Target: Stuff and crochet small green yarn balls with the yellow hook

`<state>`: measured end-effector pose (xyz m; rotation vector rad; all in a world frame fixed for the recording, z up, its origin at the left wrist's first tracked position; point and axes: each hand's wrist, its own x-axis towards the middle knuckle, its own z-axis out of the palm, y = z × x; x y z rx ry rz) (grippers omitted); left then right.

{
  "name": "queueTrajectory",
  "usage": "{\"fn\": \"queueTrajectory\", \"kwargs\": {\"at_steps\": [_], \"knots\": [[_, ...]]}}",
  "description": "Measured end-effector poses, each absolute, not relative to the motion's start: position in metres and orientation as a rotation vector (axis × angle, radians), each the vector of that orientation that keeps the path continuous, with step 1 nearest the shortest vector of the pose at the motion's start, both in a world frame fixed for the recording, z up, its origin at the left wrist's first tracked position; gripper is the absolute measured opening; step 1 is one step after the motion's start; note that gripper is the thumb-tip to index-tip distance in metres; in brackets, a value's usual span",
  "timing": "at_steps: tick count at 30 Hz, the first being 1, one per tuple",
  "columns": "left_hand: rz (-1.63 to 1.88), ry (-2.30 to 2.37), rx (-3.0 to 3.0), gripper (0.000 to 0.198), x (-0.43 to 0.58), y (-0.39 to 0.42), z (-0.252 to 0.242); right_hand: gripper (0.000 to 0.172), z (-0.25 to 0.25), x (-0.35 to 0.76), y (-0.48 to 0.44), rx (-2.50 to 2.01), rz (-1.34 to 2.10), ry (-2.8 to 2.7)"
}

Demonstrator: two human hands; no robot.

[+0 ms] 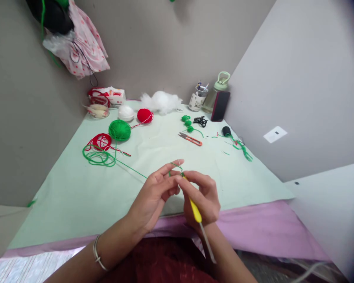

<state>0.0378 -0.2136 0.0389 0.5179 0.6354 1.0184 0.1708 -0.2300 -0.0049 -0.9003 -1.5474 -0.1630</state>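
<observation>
My right hand (pixel 203 196) is closed around a crochet hook (pixel 195 210) with a yellow handle, its metal tip up by my left fingers and its lower end pointing down over my wrist. Green yarn (pixel 132 169) runs from loose coils on the table to my left hand (pixel 156 192). Its thumb and fingers pinch the yarn at the hook's tip, and a strand crosses the raised index finger. The small worked piece between the fingertips is mostly hidden. A green yarn ball (pixel 119 130) lies at the back left, beside a red and white yarn bundle (pixel 102 142).
Orange snips (pixel 190 139) lie beyond my hands, near small green pieces (pixel 188 123) and a black clip (pixel 200 121). Along the back are white stuffing (pixel 161 102), a red ball (pixel 145 116), a white ball (pixel 126 113), a pen cup (pixel 198 99), a bottle (pixel 211 100) and a phone (pixel 220 106).
</observation>
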Motion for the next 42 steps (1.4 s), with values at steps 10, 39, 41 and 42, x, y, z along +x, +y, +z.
{"fn": "queueTrajectory", "kwargs": {"at_steps": [10,39,41,42], "knots": [[1.010,0.594,0.516,0.037,0.029,-0.209,0.043,0.015,0.019,0.183,-0.225,-0.784,0.738,-1.100],[1.139,0.897,0.982,0.042,0.025,-0.212,0.036,0.037,0.014,0.196,-0.234,-0.866,-0.149,-1.880],[1.104,0.822,0.873,0.047,0.026,-0.211,0.037,0.041,0.011,0.193,-0.234,-0.899,-0.256,-1.893],[1.065,0.773,0.798,0.050,0.027,-0.210,0.037,0.042,0.010,0.192,-0.233,-0.909,-0.257,-1.862]]}}
